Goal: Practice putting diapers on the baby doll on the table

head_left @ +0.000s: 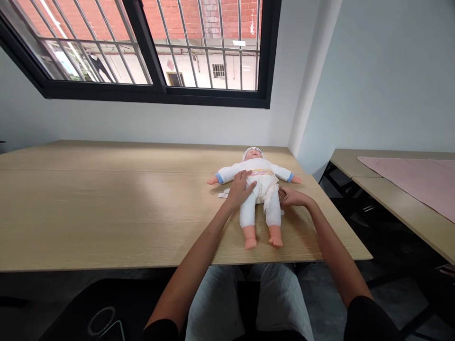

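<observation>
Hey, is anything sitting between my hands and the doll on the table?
Nothing visible is in the way. Your left hand lies on the doll at its hip; your right hand is beside the opposite hip, though I can't tell whether it grips anything.

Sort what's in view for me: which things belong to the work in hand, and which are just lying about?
In the work:
- doll, lying face up
- white diaper-like wrap around its hips
- left hand, resting at one hip
- right hand, curled by the other; its grip is unclear
- table under the doll

Just about:
- pink cloth
- side table beneath it
</observation>
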Demonstrator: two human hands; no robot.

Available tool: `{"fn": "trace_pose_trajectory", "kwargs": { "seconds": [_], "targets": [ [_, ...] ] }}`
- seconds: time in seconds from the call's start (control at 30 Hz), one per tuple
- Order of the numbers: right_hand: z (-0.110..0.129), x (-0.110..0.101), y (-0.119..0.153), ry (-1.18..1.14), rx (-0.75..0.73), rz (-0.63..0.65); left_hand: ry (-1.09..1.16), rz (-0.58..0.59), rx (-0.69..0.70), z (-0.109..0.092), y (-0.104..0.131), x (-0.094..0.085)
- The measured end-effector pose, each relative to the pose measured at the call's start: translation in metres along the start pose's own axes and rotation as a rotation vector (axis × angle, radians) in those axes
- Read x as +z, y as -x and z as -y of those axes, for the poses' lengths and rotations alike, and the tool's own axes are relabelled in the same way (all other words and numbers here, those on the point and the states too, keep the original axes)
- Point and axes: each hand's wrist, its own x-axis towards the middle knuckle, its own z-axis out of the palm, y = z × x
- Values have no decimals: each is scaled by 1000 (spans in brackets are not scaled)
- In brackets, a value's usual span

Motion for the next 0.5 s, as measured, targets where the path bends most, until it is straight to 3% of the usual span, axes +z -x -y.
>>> {"fn": "trace_pose_trajectory", "kwargs": {
  "seconds": [0.1,0.27,0.5],
  "targets": [
    [5,4,1,28,-65,161,9,7,-2,-1,0,-1],
    [1,16,-7,149,-120,57,30,19,-28,-3,0,-2],
    [-12,20,-11,408,36,-147,40,19,-23,-3,0,-2]
  ]
}}
